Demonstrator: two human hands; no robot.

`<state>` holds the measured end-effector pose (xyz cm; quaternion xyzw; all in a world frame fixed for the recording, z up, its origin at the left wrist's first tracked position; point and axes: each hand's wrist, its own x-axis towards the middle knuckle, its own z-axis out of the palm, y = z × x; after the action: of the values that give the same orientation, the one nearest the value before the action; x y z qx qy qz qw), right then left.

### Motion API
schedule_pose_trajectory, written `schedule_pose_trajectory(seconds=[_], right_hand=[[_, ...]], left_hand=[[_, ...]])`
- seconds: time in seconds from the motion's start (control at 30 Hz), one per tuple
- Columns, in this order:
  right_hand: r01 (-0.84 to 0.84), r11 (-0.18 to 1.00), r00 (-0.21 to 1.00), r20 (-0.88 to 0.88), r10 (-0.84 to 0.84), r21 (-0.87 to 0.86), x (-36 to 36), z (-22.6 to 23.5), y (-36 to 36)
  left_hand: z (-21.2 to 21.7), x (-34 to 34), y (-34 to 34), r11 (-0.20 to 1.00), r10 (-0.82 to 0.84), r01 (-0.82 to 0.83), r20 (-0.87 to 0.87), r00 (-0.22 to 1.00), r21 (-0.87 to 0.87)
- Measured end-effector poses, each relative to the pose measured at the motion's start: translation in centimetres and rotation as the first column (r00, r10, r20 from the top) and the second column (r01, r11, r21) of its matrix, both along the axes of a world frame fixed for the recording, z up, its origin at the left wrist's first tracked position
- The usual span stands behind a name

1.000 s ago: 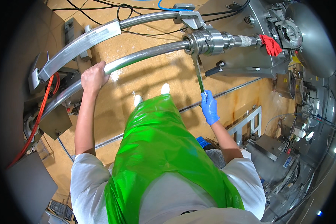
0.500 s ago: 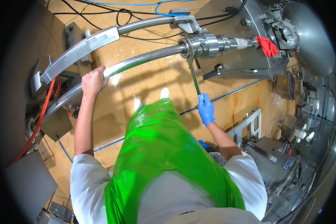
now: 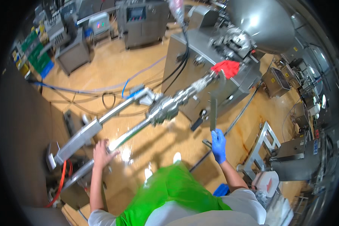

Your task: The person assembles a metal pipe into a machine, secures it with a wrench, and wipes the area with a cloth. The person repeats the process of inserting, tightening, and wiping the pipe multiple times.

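My right hand [image 3: 219,146], in a blue glove, is closed around the handle of a flat metal hook spanner [image 3: 213,113]. The spanner stands up from the fist, its curved end near a red cloth [image 3: 226,69] and apart from the pipe coupling [image 3: 164,110]. My bare left hand [image 3: 101,153] lies on the steel pipe [image 3: 133,132], fingers and thumb spread rather than wrapped round it. That pipe runs up to the ringed metal coupling, which joins a machine with a large steel hopper [image 3: 260,22]. Motion blurs the coupling and the spanner's hook.
Beside the pipe runs a square metal arm [image 3: 81,139]. Black and blue cables [image 3: 109,90] lie across the tan floor. A control cabinet [image 3: 145,22] stands at the back. On the right are a white metal frame [image 3: 258,150] and a steel machine [image 3: 293,162].
The spanner has come off the coupling and swung right and upward in my right hand. My left hand has loosened its grip on the pipe. The view has tilted toward the room.
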<state>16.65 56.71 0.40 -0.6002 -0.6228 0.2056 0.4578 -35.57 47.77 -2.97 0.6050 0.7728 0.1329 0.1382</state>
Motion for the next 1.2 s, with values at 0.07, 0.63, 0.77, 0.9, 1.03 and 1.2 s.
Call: schedule_pose_trajectory(seconds=[0.07,0.63,0.77,0.9,1.03,1.2], right_hand=[[0.08,0.995,0.992,-0.093,-0.085,-0.059,3.2,1.3,1.6],[-0.013,0.952,0.701,-0.682,-0.21,-0.306,43.9,1.7,32.7],[-0.203,0.932,0.727,-0.684,-0.062,-0.3,50.2,-5.9,45.4],[-0.163,0.827,0.791,-0.573,-0.217,-0.539,53.5,-12.0,53.7],[-0.237,0.771,0.96,-0.263,0.094,-0.591,53.5,-12.5,57.7],[0.577,0.753,0.794,0.433,-0.426,-0.318,50.9,-11.3,58.7]], left_hand=[[0.5,2.9,2.9,0.995,-0.058,0.053,0.058,0.997,0.088],[1.0,19.9,13.5,0.974,-0.04,0.05,-0.049,0.998,0.219],[1.5,20.6,9.7,0.969,0.144,-0.109,-0.146,0.979,0.222],[2.0,20.5,3.8,0.962,0.206,-0.148,-0.257,0.944,0.228],[2.3,21.5,-3.4,0.943,0.333,-0.331,-0.188,0.924,0.046],[0.6,23.1,-9.9,0.888,0.412,-0.44,-0.191,0.891,-0.133]])
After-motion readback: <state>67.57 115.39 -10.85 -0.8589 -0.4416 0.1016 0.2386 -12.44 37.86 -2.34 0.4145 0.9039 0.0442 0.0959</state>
